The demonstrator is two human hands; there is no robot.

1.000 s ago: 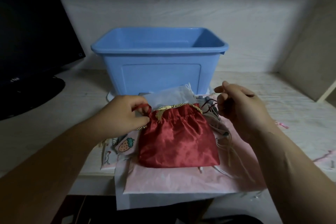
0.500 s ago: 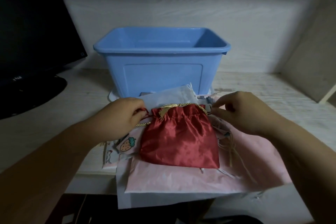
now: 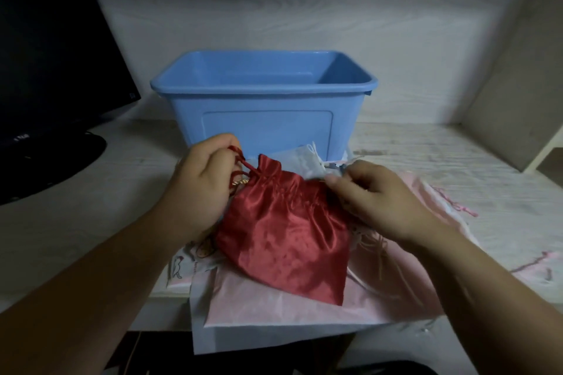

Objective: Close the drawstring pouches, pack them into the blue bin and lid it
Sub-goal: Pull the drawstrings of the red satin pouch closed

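Red satin pouch (image 3: 286, 237) lies at frame centre on a heap of pale pouches, tilted: gathered neck toward 11 o'clock, bottom corner toward 5 o'clock. Cloth is glossy and creased, and the neck is puckered into tight folds, with a short ruffle above the channel. Left hand (image 3: 201, 189), at the pouch's 10 o'clock: grip closed, pinching the red drawstring (image 3: 243, 166) where it leaves the neck. A bit of gold trim shows just below. Right hand (image 3: 380, 204), at 2 o'clock: grip curled, thumb tip against the neck's right end, pinching there. Motion blur, so cord or cloth cannot be told. Under the pouch is a pink pouch (image 3: 274, 301) at 6 o'clock, overhanging the worktop (image 3: 76, 222) edge. Blue bin (image 3: 265, 128) stands uncovered at 12 o'clock, just behind. Dark monitor (image 3: 45, 55) at 10 o'clock.
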